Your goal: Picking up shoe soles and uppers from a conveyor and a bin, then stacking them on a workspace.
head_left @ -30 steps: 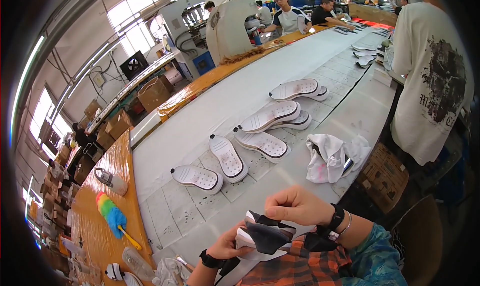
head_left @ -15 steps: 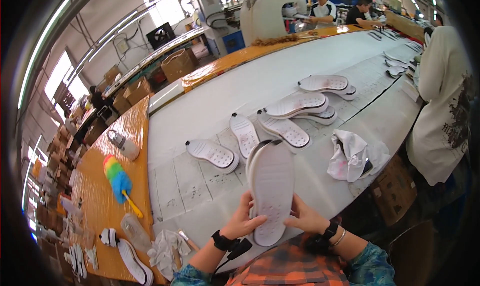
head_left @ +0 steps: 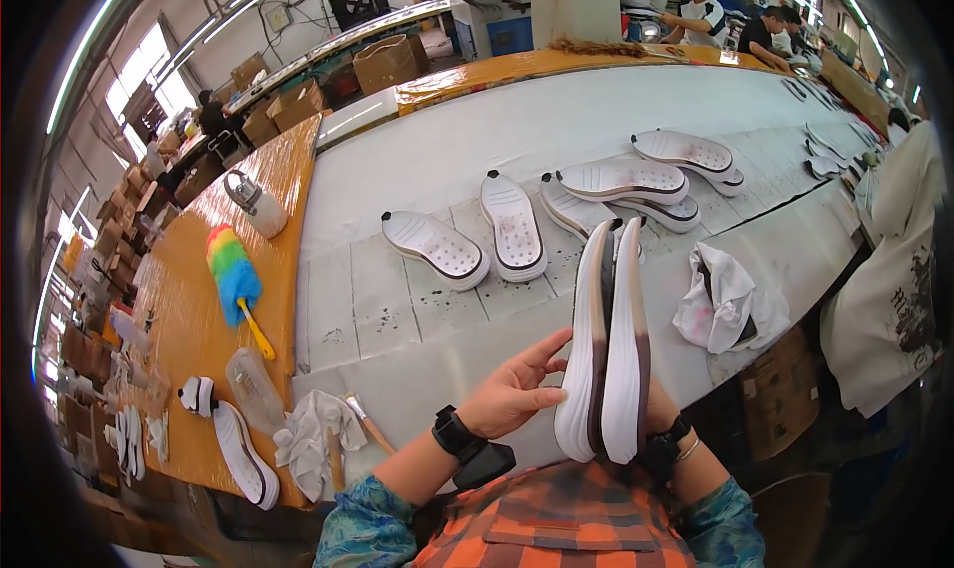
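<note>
Two white shoe soles (head_left: pixel 578 409) stand upright side by side in front of me, their sidewalls facing me. Each has a dark brown band along one edge and a brownish, shaded upper end. My left hand (head_left: pixel 512 394) grips the left sole's outer edge, thumb and fingers against it. My right hand (head_left: pixel 660 407) is at the right sole's lower part; its fingers are mostly hidden behind it. Beyond them several more white soles with dotted insides lie on the table, among them a single sole (head_left: pixel 434 247) and an upright one (head_left: pixel 514 228).
A crumpled white cloth (head_left: pixel 717 300) lies on the right of the table (head_left: pixel 348 409). At left are a rainbow duster (head_left: pixel 234 275), a spray bottle (head_left: pixel 256 205), a clear plastic bottle (head_left: pixel 255 389), a rag (head_left: pixel 316 439), a brush (head_left: pixel 370 424) and another sole (head_left: pixel 243 454). A person in a light shirt (head_left: pixel 884 300) stands at right.
The pair of soles has turned from showing a flat dotted face to showing its sidewalls, and moved right. My left hand has shifted right with it; my right hand has gone behind the soles.
</note>
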A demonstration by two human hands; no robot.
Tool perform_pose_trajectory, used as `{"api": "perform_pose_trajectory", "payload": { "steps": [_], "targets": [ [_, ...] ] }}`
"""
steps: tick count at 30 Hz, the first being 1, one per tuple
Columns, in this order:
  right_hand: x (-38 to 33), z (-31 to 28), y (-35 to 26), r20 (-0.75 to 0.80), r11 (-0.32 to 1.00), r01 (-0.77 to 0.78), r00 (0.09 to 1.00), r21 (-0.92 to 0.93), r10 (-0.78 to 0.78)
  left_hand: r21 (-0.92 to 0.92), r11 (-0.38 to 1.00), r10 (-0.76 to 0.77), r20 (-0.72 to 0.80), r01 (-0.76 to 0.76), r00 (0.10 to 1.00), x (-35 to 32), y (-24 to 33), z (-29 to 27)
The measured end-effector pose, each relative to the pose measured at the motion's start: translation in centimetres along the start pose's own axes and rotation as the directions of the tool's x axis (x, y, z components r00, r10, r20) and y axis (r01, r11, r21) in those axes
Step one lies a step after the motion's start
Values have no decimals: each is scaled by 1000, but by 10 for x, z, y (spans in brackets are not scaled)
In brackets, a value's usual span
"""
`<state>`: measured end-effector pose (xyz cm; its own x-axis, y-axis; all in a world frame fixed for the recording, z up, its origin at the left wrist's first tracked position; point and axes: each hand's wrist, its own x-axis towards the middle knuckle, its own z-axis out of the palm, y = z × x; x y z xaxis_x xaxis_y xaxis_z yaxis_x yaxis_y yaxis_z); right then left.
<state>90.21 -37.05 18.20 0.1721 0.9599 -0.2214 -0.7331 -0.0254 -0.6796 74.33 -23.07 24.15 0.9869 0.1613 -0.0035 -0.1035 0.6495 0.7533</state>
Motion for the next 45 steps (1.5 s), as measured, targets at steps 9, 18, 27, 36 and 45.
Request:
{"api": "perform_pose_trajectory", "payload": {
  "steps": [9,18,27,36,45],
  "targets": [
    [-10,31,-15,232,932,-66,972,357,-20,87,994,66,60,-71,996,-1,-9,16],
    [-18,26,-7,84,861,-96,994,499,63,413,901,92,122,-135,988,-2,-11,27],
    [-17,41,-11,45,898,-60,998,436,45,287,950,101,88,-122,991,1,-13,21],
    [-11,41,-26,131,953,-40,991,300,1,-2,995,96,8,-96,995,10,-18,17],
    [-17,39,-48,21,729,416,875,-544,-484,-200,979,53,15,-49,998,14,8,-9]
  ]
}}
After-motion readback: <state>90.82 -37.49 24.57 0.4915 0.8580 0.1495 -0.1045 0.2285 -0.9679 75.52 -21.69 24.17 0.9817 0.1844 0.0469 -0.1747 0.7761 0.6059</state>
